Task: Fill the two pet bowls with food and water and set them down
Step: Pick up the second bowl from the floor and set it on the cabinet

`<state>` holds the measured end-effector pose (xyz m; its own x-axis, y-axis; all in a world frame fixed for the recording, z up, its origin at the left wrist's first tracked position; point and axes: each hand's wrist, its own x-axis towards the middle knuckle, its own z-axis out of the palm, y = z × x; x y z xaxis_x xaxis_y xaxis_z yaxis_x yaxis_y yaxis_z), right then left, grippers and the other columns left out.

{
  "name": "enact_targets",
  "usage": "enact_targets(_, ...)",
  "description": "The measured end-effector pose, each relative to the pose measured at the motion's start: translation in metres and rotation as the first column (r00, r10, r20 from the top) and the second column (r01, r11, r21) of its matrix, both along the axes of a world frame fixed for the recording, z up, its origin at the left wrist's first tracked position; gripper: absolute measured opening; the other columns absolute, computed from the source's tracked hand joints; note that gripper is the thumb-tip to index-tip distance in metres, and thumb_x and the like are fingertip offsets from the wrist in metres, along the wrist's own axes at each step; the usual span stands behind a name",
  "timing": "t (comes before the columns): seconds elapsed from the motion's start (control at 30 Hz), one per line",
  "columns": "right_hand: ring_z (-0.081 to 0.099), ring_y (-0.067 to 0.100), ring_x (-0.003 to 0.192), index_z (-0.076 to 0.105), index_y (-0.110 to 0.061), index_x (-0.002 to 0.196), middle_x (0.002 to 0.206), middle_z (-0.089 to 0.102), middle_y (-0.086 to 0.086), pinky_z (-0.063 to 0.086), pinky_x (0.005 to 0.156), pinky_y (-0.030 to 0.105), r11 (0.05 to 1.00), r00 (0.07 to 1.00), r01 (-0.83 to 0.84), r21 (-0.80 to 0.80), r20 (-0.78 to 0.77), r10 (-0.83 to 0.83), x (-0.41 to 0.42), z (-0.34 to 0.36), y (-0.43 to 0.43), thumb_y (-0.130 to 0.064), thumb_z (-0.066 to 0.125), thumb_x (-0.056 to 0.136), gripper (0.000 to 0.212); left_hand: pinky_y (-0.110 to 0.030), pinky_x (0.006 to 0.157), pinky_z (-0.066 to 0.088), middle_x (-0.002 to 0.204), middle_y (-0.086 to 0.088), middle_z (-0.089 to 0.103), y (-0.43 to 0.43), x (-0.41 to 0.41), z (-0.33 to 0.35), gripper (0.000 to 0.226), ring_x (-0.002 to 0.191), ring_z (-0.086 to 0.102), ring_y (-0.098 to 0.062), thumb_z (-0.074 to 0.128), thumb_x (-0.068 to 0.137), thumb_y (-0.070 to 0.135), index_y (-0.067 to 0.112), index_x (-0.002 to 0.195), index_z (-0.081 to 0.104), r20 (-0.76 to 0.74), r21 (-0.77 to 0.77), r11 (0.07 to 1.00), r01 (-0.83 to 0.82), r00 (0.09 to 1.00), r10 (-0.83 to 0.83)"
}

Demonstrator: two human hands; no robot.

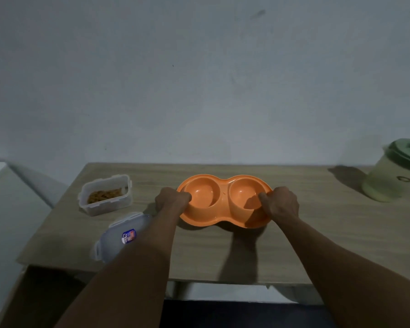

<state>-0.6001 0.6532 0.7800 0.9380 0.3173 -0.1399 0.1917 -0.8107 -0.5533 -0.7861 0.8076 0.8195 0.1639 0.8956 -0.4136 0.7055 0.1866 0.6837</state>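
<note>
An orange double pet bowl [223, 194] sits in the middle of the wooden table [317, 233], both cups bare inside. My left hand [171, 200] grips its left rim and my right hand [279, 203] grips its right rim, fingers curled over the edges. A clear plastic container [105, 194] holding brown pet food stands open at the left. Its clear lid [121, 237] lies flat nearer the front edge, partly under my left forearm. A pale green jug [393, 174] with a green lid stands at the far right.
The table backs against a plain grey wall [199, 79]. A pale surface [7, 209] lies to the left of the table, lower down. Dark floor shows below the table's front edge.
</note>
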Motion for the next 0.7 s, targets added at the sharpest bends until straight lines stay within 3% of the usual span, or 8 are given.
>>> enact_targets(0.23, 0.066, 0.035, 0.087, 0.067, -0.004, 0.088, 0.097, 0.068, 0.018, 0.054, 0.075, 0.039, 0.999, 0.998, -0.035, -0.029, -0.056, 0.033, 0.028, -0.021, 0.024, -0.041, 0.061, 0.087, 0.038, -0.031, 0.067, 0.046, 0.106, -0.018, 0.068, 0.017, 0.024, -0.021, 0.038, 0.095, 0.065, -0.035, 0.072, 0.077, 0.024, 0.001, 0.107, 0.067, -0.051, -0.017, 0.999, -0.029, 0.998, 0.028)
enact_targets(0.5, 0.065, 0.034, 0.089, 0.067, -0.004, 0.091, 0.099, 0.066, 0.018, 0.05, 0.072, 0.037, 0.996, 0.992, -0.082, -0.046, -0.101, 0.077, 0.044, -0.039, 0.037, -0.041, 0.06, 0.088, 0.037, -0.034, 0.078, 0.055, 0.099, -0.017, 0.069, 0.032, 0.039, -0.042, 0.028, 0.092, 0.065, -0.034, 0.075, 0.072, 0.025, 0.005, 0.09, 0.065, -0.071, 0.005, 0.998, -0.059, 0.996, 0.059)
enact_targets(0.7, 0.061, 0.029, 0.081, 0.059, -0.008, 0.074, 0.096, 0.067, 0.017, 0.047, 0.068, 0.034, 0.99, 0.991, -0.12, -0.072, -0.062, 0.116, 0.048, -0.044, 0.037, -0.041, 0.057, 0.092, 0.037, -0.034, 0.077, 0.048, 0.114, -0.021, 0.066, 0.032, 0.043, -0.049, 0.042, 0.106, 0.063, -0.036, 0.076, 0.077, 0.024, -0.003, 0.108, 0.066, -0.042, 0.015, 0.996, -0.091, 0.995, 0.092)
